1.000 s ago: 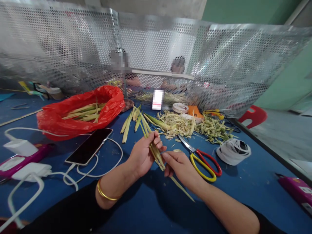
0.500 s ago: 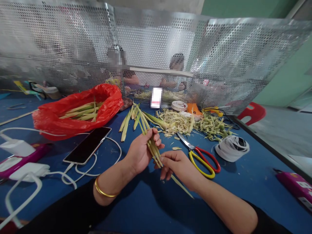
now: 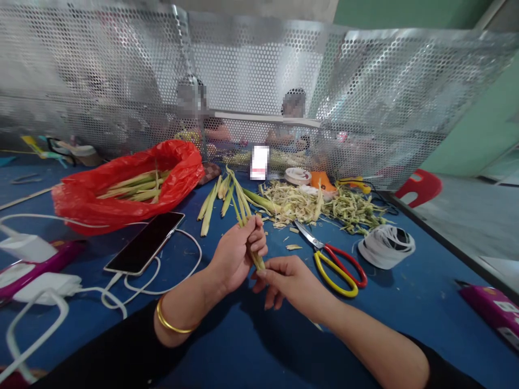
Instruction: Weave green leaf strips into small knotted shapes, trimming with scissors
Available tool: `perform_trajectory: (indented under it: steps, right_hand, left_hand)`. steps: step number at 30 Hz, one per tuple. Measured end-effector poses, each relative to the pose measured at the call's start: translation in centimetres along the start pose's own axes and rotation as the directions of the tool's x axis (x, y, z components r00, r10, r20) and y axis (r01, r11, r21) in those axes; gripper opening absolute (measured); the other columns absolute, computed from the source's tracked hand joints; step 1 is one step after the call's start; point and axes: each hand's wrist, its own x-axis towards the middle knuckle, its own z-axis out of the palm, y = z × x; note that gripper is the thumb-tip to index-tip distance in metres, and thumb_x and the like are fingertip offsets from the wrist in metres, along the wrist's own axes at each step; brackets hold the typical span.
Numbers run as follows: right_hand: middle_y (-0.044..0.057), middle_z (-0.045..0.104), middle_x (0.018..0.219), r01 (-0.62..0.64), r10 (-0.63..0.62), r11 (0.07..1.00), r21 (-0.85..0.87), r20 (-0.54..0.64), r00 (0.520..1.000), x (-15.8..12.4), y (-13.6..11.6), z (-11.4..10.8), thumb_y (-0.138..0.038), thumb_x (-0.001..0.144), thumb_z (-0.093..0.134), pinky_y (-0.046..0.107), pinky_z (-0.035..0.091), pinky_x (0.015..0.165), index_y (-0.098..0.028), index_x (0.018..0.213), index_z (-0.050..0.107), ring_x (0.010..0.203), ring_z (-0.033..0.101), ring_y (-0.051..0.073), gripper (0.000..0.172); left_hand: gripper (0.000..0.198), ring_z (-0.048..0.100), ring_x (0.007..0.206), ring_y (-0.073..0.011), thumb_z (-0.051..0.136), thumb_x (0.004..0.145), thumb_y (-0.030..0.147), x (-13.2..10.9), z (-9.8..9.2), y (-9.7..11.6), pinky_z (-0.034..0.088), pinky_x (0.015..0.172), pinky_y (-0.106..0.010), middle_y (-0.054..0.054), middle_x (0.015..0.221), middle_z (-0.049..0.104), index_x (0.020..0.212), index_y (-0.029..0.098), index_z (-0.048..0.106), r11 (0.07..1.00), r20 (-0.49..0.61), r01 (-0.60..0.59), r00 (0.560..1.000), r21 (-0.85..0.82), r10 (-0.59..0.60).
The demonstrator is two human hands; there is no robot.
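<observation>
My left hand is closed around a small bundle of long yellow-green plant stalks, whose thin upper ends lean away from me over the table. With thumb and fingertips my right hand pinches the lower end of that bundle, just below the left fist. Beyond the hands lie several loose stalks and a heap of pale peelings. To the right of the right hand rest scissors with one red and one yellow handle, blades slightly apart.
On the left are a red plastic bag of stalks, a phone and white cables. A white ribbon roll stands right. Greenish trimmings lie behind it. A perforated metal screen closes the back, with people behind it.
My right hand has shifted slightly left and up, its fingertips now together on the bundle's lower end. The stalk ends, spread before, are gathered closer.
</observation>
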Motion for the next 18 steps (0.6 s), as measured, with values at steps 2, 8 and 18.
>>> perform_trajectory:
  steps: [2, 8, 18]
  right_hand:
    - [0.004, 0.069, 0.07, 0.002, -0.001, 1.0, 0.014, -0.02, 1.0, 0.1, 0.1, 0.1, -0.053, 0.068, 0.064, 0.018, 0.041, 0.038, -0.014, 0.07, 0.061, 0.042, 0.058, 0.008, 0.04]
    - [0.003, 0.067, 0.066, 0.064, -0.056, 0.996, 0.061, -0.117, 0.992, 0.0, -0.5, 0.1, -0.053, 0.068, 0.063, 0.019, 0.042, 0.039, -0.013, 0.072, 0.063, 0.042, 0.057, 0.009, 0.039]
    - [0.001, 0.062, 0.063, 0.126, -0.145, 0.973, -0.194, -0.084, 0.986, 0.3, 0.3, -0.2, -0.041, 0.079, 0.053, 0.022, 0.042, 0.047, -0.015, 0.071, 0.061, 0.048, 0.057, 0.011, 0.029]
  left_hand:
    - [0.017, 0.033, 0.044, -0.0045, 0.051, 0.089, 0.026, 0.0, -0.1, 0.0, 0.036, 0.047, -0.017, 0.008, 0.054, 0.032, 0.076, 0.015, 0.054, 1.0, 0.004, 0.007, 1.0, 0.005, -0.007]
    - [0.022, 0.059, 0.068, -0.0126, 0.051, 0.088, 0.031, -0.1, -0.4, 0.0, 0.05, 0.07, -0.027, -0.003, 0.08, 0.06, 0.097, 0.014, 0.06, 0.998, -0.024, 0.036, 0.999, 0.052, -0.035]
    - [0.018, 0.05, 0.053, -0.0073, 0.055, 0.085, 0.029, -0.2, -0.4, -0.6, 0.048, 0.058, -0.022, 0.004, 0.064, 0.049, 0.09, 0.014, 0.063, 0.98, -0.073, -0.01, 0.997, 0.197, 0.025]
